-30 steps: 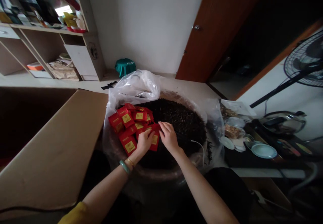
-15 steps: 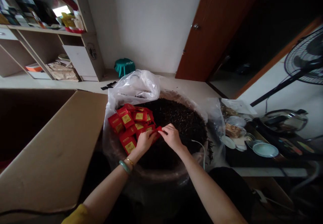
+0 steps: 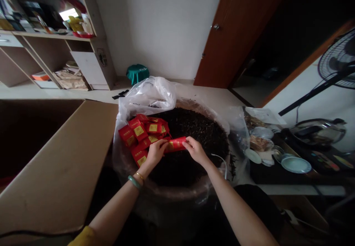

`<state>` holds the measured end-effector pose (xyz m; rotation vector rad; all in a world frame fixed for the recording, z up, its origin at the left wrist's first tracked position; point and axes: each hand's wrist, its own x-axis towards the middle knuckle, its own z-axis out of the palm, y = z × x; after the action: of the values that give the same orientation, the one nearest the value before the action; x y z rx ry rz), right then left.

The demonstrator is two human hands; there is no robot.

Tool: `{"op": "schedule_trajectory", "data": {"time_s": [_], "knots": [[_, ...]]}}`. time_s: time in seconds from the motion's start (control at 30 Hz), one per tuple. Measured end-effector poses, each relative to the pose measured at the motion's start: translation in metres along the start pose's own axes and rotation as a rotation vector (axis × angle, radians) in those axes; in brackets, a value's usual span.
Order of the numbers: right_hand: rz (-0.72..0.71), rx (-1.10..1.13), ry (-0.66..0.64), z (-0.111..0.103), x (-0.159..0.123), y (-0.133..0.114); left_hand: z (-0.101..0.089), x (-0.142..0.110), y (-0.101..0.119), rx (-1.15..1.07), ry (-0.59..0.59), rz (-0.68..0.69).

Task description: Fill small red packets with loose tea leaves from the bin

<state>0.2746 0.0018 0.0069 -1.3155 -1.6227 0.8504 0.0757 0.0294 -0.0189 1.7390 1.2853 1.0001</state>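
A red packet (image 3: 176,144) with yellow print is stretched level between my two hands. Its left end is pinched by my left hand (image 3: 155,152), which wears a jade bangle and a gold bracelet at the wrist. My right hand (image 3: 195,150) grips the other end between thumb and fingers. Below lies a wide round container lined with clear plastic (image 3: 149,96), filled with dark, dry tea-like leaves (image 3: 198,127). Several more red packets (image 3: 138,130) with yellow labels are heaped on its left side. A white cord (image 3: 222,159) curves over the right part of the leaves.
An open cardboard box (image 3: 63,164) stands at the left. On the right, a low table carries a pale green bowl (image 3: 296,164), a glass kettle (image 3: 318,133) and small dishes. Behind are a teal-covered bin (image 3: 138,74), a shelf unit (image 3: 91,66) and a standing fan (image 3: 340,59).
My hands have moved apart, and the red packet between them now shows more of its length and its yellow print. The view has shifted slightly.
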Motion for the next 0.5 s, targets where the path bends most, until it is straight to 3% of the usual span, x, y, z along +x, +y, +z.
{"op": "schedule_trajectory", "data": {"time_s": [0.1, 0.23, 0.37, 0.5], "knots": [[0.066, 0.13, -0.079, -0.002, -0.002, -0.002, -0.001, 0.0, 0.001, -0.093, 0.004, -0.017], [0.159, 0.12, -0.151, 0.001, -0.003, -0.001, 0.001, -0.006, 0.003, -0.121, -0.037, 0.051], [0.139, 0.018, -0.106, 0.004, -0.002, 0.008, 0.006, -0.009, 0.003, -0.134, -0.074, 0.027], [0.1, -0.08, -0.044, 0.0, -0.001, 0.011, 0.005, -0.003, 0.002, -0.206, -0.015, -0.058]]}}
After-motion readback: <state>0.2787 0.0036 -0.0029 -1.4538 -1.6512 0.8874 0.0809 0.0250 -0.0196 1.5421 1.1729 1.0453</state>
